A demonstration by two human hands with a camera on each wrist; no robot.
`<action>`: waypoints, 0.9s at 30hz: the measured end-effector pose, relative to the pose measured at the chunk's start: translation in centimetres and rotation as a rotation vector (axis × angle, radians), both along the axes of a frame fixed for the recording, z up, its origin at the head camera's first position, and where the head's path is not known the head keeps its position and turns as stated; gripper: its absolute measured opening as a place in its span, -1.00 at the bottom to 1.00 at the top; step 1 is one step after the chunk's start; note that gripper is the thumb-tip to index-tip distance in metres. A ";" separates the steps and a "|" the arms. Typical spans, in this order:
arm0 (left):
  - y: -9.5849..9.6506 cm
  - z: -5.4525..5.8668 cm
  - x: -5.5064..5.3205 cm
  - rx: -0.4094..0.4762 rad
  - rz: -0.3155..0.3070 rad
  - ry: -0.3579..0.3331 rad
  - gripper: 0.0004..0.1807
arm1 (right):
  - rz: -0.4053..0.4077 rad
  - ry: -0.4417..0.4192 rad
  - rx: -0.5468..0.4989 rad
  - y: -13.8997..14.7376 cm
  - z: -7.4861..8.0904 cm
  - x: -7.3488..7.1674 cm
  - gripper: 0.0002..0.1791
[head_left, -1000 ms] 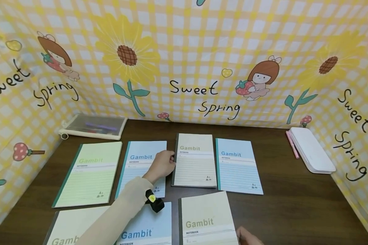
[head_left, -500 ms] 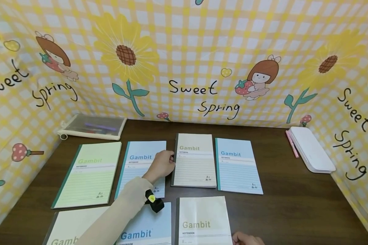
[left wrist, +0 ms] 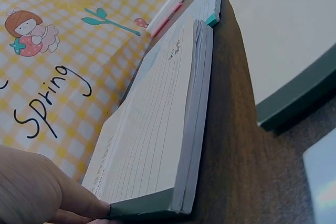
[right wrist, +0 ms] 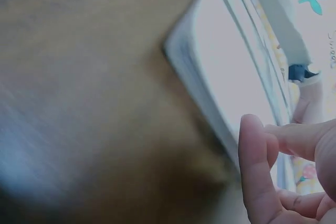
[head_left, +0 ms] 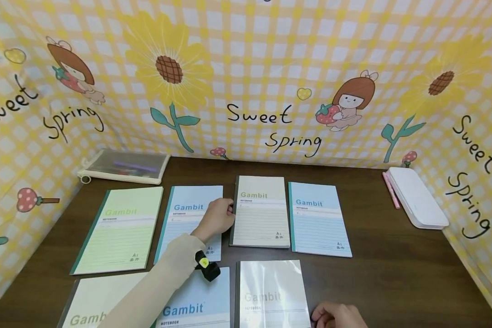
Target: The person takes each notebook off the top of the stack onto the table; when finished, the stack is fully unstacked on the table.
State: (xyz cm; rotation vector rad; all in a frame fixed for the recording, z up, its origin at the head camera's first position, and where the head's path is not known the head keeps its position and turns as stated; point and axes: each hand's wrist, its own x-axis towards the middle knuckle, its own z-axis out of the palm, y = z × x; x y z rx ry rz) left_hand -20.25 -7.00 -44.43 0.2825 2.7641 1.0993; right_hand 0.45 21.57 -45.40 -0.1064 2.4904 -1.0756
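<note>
Two rows of thin Gambit notebooks lie on the dark table. My left hand [head_left: 216, 218] reaches over a blue notebook [head_left: 184, 228], its fingertips touching the dark spine of a beige notebook [head_left: 262, 223] in the far row. In the left wrist view that beige notebook [left wrist: 152, 135] looks thick, with layered page edges; the fingers [left wrist: 79, 198] meet its spine near one end. Close to me lies another beige notebook [head_left: 272, 282], glare across its cover. Just right of it is my right hand [head_left: 338, 315], fingers loosely bent and holding nothing; the right wrist view shows thumb and finger almost together.
Around them lie a green notebook [head_left: 123, 232], a blue one [head_left: 320, 221] at right, and a beige [head_left: 102, 296] and a blue one [head_left: 197, 296] in front. A mesh pencil pouch [head_left: 125, 166], a white case [head_left: 416, 198] and a pink pen [head_left: 391, 190] lie near the cloth walls.
The near beige notebook has been lowered and straightened, shifting slightly left. My right hand has let go of it and drawn a little to the right. My left hand has stayed put.
</note>
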 end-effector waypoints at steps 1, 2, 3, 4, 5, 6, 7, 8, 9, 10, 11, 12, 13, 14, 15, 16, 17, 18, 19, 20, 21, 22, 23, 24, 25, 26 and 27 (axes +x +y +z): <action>0.0 0.0 0.0 0.000 0.000 0.001 -0.70 | -0.009 -0.005 -0.014 0.0 0.6 -0.3 -0.82; -0.1 0.1 0.0 -0.001 0.000 0.004 -0.69 | -0.017 -0.008 -0.036 -0.1 1.3 -0.7 -0.78; -0.1 0.1 0.0 -0.001 0.000 0.004 -0.70 | -0.020 0.009 -0.062 -0.2 1.9 -1.1 -0.75; -0.1 0.1 0.0 0.001 0.001 0.006 -0.69 | -0.026 0.030 -0.087 -0.4 2.5 -1.7 -0.71; -0.1 0.1 0.0 0.002 0.000 0.008 -0.72 | -0.020 0.060 -0.112 -0.5 3.1 -2.4 -0.70; -0.1 0.1 0.0 0.002 0.001 0.008 -0.76 | -0.014 0.094 -0.133 -0.8 3.7 -3.2 -0.71; -0.1 0.0 0.0 0.003 0.000 0.008 -0.80 | -0.014 0.130 -0.148 -1.1 4.1 -4.0 -0.72; -0.1 0.0 0.0 0.002 0.001 0.007 -0.84 | -0.016 0.170 -0.156 -1.4 4.5 -5.0 -0.73; -0.1 0.0 0.1 0.001 -0.001 0.009 -0.87 | -0.019 0.210 -0.147 -1.7 4.8 -6.1 -0.75; -0.1 0.0 0.1 0.000 -0.003 0.015 -0.88 | -0.030 0.233 -0.129 -2.0 5.1 -7.2 -0.76; -0.2 0.0 0.1 0.000 -0.004 0.013 -0.89 | -0.042 0.248 -0.110 -2.4 5.3 -8.4 -0.77; -0.1 0.0 0.1 0.001 -0.004 0.013 -0.88 | -0.053 0.266 -0.078 -2.8 5.4 -9.6 -0.77; -0.1 0.0 0.2 0.001 -0.005 0.015 -0.88 | -0.063 0.277 -0.041 -3.1 5.4 -10.8 -0.77; -0.1 0.0 0.2 0.003 -0.005 0.016 -0.87 | -0.068 0.286 0.002 -3.4 5.3 -11.9 -0.75; -0.1 0.0 0.2 0.005 -0.004 0.017 -0.86 | -0.067 0.294 0.042 -3.6 5.2 -13.0 -0.73; -0.1 0.0 0.2 0.008 -0.004 0.017 -0.87 | -0.074 0.297 0.080 -3.9 5.0 -14.0 -0.70; -0.1 0.0 0.2 0.012 -0.003 0.017 -0.87 | -0.076 0.303 0.122 -4.1 4.8 -14.9 -0.67; -0.1 0.1 0.2 0.012 -0.006 0.021 -0.89 | -0.075 0.313 0.168 -4.4 4.5 -15.7 -0.65; -0.1 0.0 0.2 0.014 -0.008 0.018 -0.90 | -0.076 0.314 0.205 -4.6 4.1 -16.4 -0.63; -0.1 -0.1 0.2 0.017 -0.009 0.019 -0.91 | -0.079 0.311 0.232 -4.8 3.8 -17.0 -0.62; -0.1 -0.1 0.2 0.020 -0.011 0.020 -0.91 | -0.083 0.307 0.250 -5.0 3.4 -17.5 -0.61; -0.1 -0.1 0.2 0.022 -0.014 0.025 -0.91 | -0.089 0.301 0.263 -5.2 3.1 -17.9 -0.59; -0.1 -0.2 0.3 0.024 -0.014 0.024 -0.90 | -0.090 0.297 0.273 -5.4 2.8 -18.3 -0.58; -0.1 -0.1 0.3 0.025 -0.014 0.025 -0.90 | -0.092 0.290 0.278 -5.6 2.6 -18.5 -0.57; -0.2 -0.1 0.3 0.029 -0.014 0.027 -0.89 | -0.095 0.284 0.284 -5.8 2.4 -18.8 -0.56; -0.2 -0.1 0.3 0.031 -0.013 0.030 -0.89 | -0.100 0.278 0.288 -6.0 2.2 -19.0 -0.55; -0.2 -0.1 0.3 0.032 -0.013 0.034 -0.89 | -0.107 0.277 0.300 -6.2 2.1 -19.1 -0.53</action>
